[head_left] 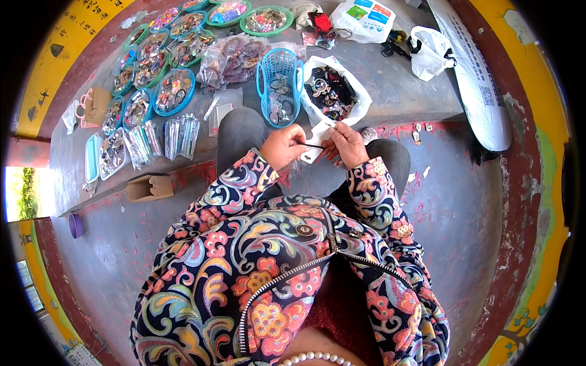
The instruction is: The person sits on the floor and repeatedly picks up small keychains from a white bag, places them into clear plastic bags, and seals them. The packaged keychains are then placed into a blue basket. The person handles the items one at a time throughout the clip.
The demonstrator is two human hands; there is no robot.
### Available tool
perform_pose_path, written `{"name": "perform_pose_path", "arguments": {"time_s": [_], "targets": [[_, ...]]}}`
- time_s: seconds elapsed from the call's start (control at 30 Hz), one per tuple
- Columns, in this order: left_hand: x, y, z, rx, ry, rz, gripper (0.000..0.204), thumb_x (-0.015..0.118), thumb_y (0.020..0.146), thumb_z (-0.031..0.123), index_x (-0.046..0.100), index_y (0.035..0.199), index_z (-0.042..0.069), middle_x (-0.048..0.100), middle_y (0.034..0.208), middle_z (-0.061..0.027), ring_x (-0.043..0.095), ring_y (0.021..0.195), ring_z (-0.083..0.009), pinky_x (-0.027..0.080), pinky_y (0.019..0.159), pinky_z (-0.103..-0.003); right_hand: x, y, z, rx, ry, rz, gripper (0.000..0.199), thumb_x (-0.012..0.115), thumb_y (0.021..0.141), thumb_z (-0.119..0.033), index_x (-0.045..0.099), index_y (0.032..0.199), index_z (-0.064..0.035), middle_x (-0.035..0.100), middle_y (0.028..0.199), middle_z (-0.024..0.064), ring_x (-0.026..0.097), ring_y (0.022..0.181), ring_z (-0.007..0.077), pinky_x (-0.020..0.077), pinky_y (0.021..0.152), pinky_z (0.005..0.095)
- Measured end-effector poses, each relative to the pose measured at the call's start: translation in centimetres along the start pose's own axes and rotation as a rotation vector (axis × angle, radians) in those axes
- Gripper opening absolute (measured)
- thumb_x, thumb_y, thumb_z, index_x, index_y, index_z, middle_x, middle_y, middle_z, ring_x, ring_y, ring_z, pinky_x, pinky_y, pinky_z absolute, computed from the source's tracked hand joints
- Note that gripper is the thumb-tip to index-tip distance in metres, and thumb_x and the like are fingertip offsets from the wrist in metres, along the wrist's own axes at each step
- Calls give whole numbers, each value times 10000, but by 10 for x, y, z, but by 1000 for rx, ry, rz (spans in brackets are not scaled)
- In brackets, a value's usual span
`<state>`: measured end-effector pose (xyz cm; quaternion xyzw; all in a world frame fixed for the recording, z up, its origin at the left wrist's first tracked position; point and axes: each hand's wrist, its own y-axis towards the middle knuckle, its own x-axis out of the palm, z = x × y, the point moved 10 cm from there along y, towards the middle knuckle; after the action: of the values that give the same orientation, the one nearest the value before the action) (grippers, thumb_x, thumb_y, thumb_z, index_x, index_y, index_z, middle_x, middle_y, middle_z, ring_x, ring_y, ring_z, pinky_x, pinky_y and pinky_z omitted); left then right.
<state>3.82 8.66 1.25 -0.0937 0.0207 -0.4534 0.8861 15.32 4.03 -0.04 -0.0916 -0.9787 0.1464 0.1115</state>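
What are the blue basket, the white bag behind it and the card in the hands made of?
Blue basket: moulded plastic, by its open lattice and uniform colour. White bag: thin plastic film, crinkled and slightly glossy. White card, held between left hand and right hand: probably matte paper or card.

A single wide fisheye view looks steeply down from the person's head, over the patterned jacket (287,268) and knees, facing forward to the grey surface (397,79) ahead. The left hand (282,145) and right hand (348,143) sit close, just above centre. Straight edges bend toward the dark round rim; no second view shares the scene.
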Motion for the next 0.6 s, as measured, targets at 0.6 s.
{"name": "perform_pose_path", "arguments": {"time_s": [0.6], "targets": [[23, -5, -5, -2, 12, 89, 64, 528, 804, 17, 472, 835, 23, 501, 671, -3, 483, 514, -50, 399, 471, -187, -44, -10, 10, -39, 370, 561, 211, 426, 874, -200, 473, 965, -16, 604, 736, 140, 569, 466, 190, 440, 385, 251]]}}
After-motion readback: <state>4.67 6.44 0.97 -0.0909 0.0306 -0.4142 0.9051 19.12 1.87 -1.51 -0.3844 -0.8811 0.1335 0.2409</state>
